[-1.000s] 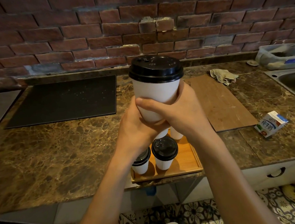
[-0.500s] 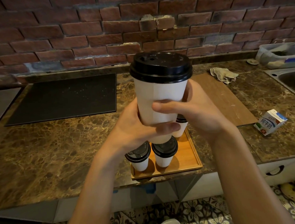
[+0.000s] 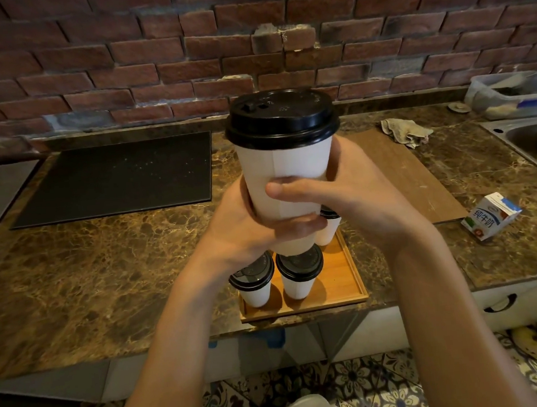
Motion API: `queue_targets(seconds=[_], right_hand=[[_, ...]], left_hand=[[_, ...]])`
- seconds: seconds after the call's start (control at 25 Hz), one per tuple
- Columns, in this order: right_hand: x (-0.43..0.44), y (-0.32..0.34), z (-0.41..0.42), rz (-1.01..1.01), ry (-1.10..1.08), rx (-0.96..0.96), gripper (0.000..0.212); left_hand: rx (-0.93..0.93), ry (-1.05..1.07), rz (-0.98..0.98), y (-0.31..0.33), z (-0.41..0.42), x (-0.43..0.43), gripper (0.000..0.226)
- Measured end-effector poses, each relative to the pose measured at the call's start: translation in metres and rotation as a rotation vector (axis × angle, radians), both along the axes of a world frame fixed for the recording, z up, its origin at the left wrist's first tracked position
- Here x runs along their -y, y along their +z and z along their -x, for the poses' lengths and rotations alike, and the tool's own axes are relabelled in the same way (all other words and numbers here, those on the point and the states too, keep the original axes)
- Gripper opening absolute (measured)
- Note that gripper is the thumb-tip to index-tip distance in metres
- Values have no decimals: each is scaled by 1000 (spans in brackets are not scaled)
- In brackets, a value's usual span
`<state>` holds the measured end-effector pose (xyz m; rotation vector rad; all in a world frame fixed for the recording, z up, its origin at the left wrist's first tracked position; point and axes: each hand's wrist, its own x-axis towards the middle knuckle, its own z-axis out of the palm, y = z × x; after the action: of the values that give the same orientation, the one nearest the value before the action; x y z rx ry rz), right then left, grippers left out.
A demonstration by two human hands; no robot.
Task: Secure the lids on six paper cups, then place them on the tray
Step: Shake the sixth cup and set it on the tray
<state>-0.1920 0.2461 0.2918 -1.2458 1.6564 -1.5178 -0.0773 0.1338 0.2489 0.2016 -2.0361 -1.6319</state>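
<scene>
A flat black rectangular mat [image 3: 114,178] lay at upper left on the brown marbled tabletop [image 3: 74,283]. Right of centre lay a thin brown wooden board [image 3: 410,179], a crumpled beige cloth [image 3: 406,132] above it, and a small white-and-blue milk carton [image 3: 490,216] tipped over beside its lower corner.

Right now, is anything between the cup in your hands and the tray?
Three lidded cups show on the tray, below the held cup; its right front corner is bare, so nothing visible blocks that spot.

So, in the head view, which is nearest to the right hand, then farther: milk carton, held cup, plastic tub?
1. held cup, gripped in the right hand.
2. milk carton, lying off to its right.
3. plastic tub, far right at the back.
</scene>
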Motion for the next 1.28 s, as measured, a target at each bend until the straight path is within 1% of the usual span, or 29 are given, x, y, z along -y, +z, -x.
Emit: queue_targets(seconds=[0.24, 0.32, 0.4, 0.52, 0.64, 0.88, 1.0, 1.12, 1.28], right_hand=[[4, -3, -6, -22, -98, -43, 66], [8, -6, -9, -17, -155, -43, 69], [13, -10, -12, -15, -210, -43, 75], [17, -15, -19, 10, -284, -56, 81], [17, -16, -20, 24, -315, -63, 78], [14, -7, -10, 31, -267, -38, 73], [12, -7, -6, 44, -191, 14, 67], [10, -6, -2, 60, -102, 69, 57], [12, -7, 0, 62, -21, 110, 52]], left_hand=[[-10, 51, 18, -7, 4, 3, 68], [-8, 78, 13, -11, 5, 3, 66], [27, 154, 39, -14, 5, 1, 63], [52, 240, 85, -14, 6, -1, 81], [62, 253, 90, -11, 7, -2, 87], [40, 177, 34, -3, 0, -2, 79], [43, 121, -11, -1, -3, -2, 72], [49, 62, -13, -1, -7, 2, 64], [78, 27, -30, 0, -10, 6, 59]])
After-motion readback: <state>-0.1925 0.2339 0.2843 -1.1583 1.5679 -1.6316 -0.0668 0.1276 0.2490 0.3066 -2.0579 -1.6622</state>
